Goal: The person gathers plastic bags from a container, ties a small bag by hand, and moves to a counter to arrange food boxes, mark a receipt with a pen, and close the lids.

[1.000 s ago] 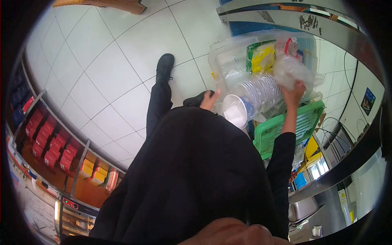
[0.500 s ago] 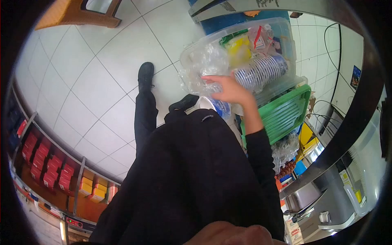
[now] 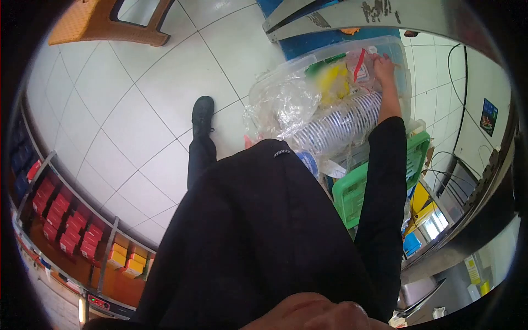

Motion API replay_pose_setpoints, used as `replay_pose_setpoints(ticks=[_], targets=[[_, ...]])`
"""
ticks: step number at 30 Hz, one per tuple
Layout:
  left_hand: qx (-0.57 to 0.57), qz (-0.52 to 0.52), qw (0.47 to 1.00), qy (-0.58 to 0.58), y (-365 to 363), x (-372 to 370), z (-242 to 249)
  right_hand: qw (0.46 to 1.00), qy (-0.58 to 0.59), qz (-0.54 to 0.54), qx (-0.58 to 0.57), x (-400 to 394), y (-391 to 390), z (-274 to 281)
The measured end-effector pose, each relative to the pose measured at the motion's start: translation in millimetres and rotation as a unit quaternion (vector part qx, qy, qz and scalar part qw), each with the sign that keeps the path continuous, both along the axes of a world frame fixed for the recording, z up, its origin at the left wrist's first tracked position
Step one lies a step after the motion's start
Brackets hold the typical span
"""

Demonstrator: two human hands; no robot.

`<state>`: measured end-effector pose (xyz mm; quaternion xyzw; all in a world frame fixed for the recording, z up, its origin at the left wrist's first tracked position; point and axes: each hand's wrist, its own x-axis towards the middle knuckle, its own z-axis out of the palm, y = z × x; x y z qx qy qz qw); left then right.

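My right hand (image 3: 383, 69) is at the right end of a clear plastic bin (image 3: 404, 82), its visible fingers bent but apart. It touches or lies just beside a clear bag with a red strip (image 3: 360, 66). Nearer to me, a wrapped stack of blue-and-white striped cups (image 3: 341, 124) lies slanted across the bin. Crumpled clear plastic (image 3: 289, 102) fills the left side, and a yellow package (image 3: 334, 85) is in the middle. My left hand is out of view.
A green crate (image 3: 346, 201) stands below the bin, partly behind my sleeve. A blue-and-white round container (image 3: 308, 163) is near my clothing. Shelves with red boxes (image 3: 71, 231) run along the lower left. An orange-brown stool (image 3: 148, 36) stands at the top left.
My right hand has moved from the crumpled plastic to the bin's upper right. The cup stack has shifted down and left, and the view has shifted slightly.
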<state>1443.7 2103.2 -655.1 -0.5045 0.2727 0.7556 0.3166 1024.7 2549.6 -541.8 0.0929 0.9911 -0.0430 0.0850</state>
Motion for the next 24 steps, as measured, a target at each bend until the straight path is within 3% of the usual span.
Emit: replay_pose_setpoints(ticks=[2, 6, 8, 10, 11, 13, 14, 15, 17, 18, 20, 21, 22, 23, 24], targets=[[0.007, -0.013, 1.0, 0.016, 30.9, -30.9, 16.7, 0.998, -0.065, 0.008, -0.024, -6.8, 11.0, -11.9], [0.025, -0.072, 0.994, 0.075, 83.9, -100.2, 65.4, 0.995, -0.054, -0.034, -0.076, -4.9, -12.9, 19.6], [0.035, -0.12, 0.985, 0.118, 101.8, -137.8, 98.2, 0.995, 0.096, -0.026, -0.011, 9.4, -13.8, 33.0], [0.049, -0.173, 0.97, 0.163, 112.2, -172.6, 130.3, 0.949, 0.285, -0.069, -0.112, 32.1, -21.7, 71.1], [0.054, -0.199, 0.96, 0.187, 118.2, -189.5, 144.2, 0.895, 0.361, -0.125, -0.232, 44.5, -55.4, 114.3], [0.061, -0.249, 0.938, 0.232, 124.4, -217.3, 170.0, 0.877, 0.46, -0.051, -0.131, 80.0, -90.5, 176.3], [0.061, -0.279, 0.926, 0.247, 125.2, -227.5, 177.8, 0.857, 0.467, -0.143, -0.163, 94.1, -137.8, 212.9], [0.063, -0.308, 0.914, 0.256, 123.6, -233.7, 184.2, 0.888, 0.428, -0.17, -0.005, 113.3, -165.0, 235.6], [0.025, -0.393, 0.877, 0.275, 115.1, -241.5, 186.0, 0.853, 0.469, -0.096, -0.208, 154.6, -191.9, 232.9], [-0.102, -0.391, 0.825, 0.395, 126.6, -226.9, 155.3, 0.86, 0.427, -0.123, -0.252, 171.0, -222.1, 236.2], [-0.197, -0.513, 0.76, 0.346, 84.3, -216.2, 177.6, 0.884, 0.316, -0.135, -0.318, 202.1, -284.5, 245.2], [-0.227, -0.477, 0.762, 0.373, 59.8, -189.7, 180.5, 0.86, 0.286, -0.198, -0.372, 207.8, -332.3, 259.3], [-0.263, -0.442, 0.76, 0.398, 37.6, -146.4, 153.7, 0.868, 0.254, -0.198, -0.378, 220.5, -360.4, 260.2], [-0.191, -0.402, 0.767, 0.463, 33.6, -65.5, 31.3, 0.857, 0.244, -0.153, -0.427, 235.3, -384.0, 251.2], [-0.237, -0.403, 0.79, 0.396, -21.8, -41.4, 73.2, 0.853, 0.148, -0.147, -0.479, 246.9, -412.7, 265.6]])
